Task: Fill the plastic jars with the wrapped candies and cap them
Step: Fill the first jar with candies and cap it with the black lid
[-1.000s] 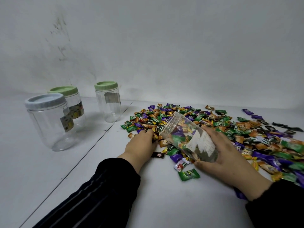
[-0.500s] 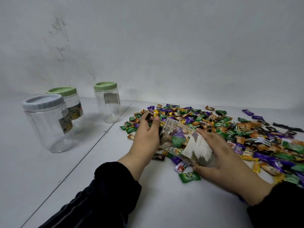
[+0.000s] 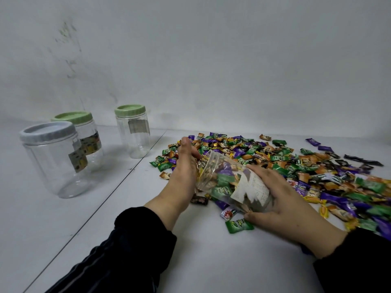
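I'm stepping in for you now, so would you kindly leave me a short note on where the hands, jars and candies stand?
Right hand grips the tilted, uncapped clear plastic jar, partly filled, mouth towards the left.
Left hand is at the jar's mouth, pushing candies in.
The pile of wrapped candies lies on the white table.
Three empty capped jars stand left: grey-lidded, two green-lidded.
Left: finish filling, cap it, fill the rest.

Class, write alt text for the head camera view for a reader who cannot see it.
A right hand holds a tilted clear plastic jar partly filled with wrapped candies, while the left hand feeds candies into its mouth from a pile on a white table. Three empty capped jars stand at left.
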Tool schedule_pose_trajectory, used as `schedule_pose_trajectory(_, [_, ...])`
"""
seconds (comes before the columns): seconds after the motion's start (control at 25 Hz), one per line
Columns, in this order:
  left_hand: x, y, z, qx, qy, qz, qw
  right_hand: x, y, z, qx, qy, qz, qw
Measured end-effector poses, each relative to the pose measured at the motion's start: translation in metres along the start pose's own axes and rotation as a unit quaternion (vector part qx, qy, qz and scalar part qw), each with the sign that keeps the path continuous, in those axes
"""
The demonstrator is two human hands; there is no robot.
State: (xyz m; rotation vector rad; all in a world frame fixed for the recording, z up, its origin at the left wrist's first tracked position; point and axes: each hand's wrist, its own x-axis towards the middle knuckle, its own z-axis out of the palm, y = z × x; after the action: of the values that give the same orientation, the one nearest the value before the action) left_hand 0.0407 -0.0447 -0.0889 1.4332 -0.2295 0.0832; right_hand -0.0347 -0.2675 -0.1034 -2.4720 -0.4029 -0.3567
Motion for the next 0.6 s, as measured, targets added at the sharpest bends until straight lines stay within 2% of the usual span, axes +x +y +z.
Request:
schedule_pose_trajectory(0.08, [0.004,-0.001,-0.002,0.003,0.032,-0.006,0.999,0.0,-0.003,0.0,-0.008,-0.019,-0.001,1.0])
schedule_pose_trajectory(0.2, [-0.003,0.0,-0.001,0.026,0.078,0.018,0.996,0.0,-0.005,-0.003,-0.002,-0.003,0.02,1.0])
schedule_pose_trajectory(0.28, [-0.007,-0.003,-0.005,0.129,0.05,0.009,0.99,0.0,0.0,-0.012,0.001,0.023,0.054,0.998])
schedule_pose_trajectory(0.32, [-0.008,-0.002,-0.006,0.215,-0.002,-0.011,0.977,0.0,0.004,-0.018,0.003,0.042,0.074,0.996])
schedule_pose_trajectory(0.36, [-0.009,-0.005,-0.006,0.311,-0.072,-0.024,0.947,0.0,0.007,-0.025,0.006,0.063,0.096,0.993])
schedule_pose_trajectory(0.44, [-0.012,-0.015,-0.003,0.473,-0.202,-0.023,0.857,0.0,0.013,-0.035,0.014,0.093,0.135,0.986])
schedule_pose_trajectory(0.48, [-0.014,-0.019,0.002,0.534,-0.239,-0.004,0.811,-0.001,0.015,-0.039,0.013,0.095,0.145,0.985])
schedule_pose_trajectory(0.56, [-0.017,-0.025,0.011,0.612,-0.264,0.043,0.744,-0.001,0.018,-0.043,0.0,0.085,0.15,0.985])
schedule_pose_trajectory(0.6, [-0.015,-0.028,0.012,0.632,-0.258,0.066,0.728,-0.002,0.018,-0.044,-0.009,0.078,0.15,0.986])
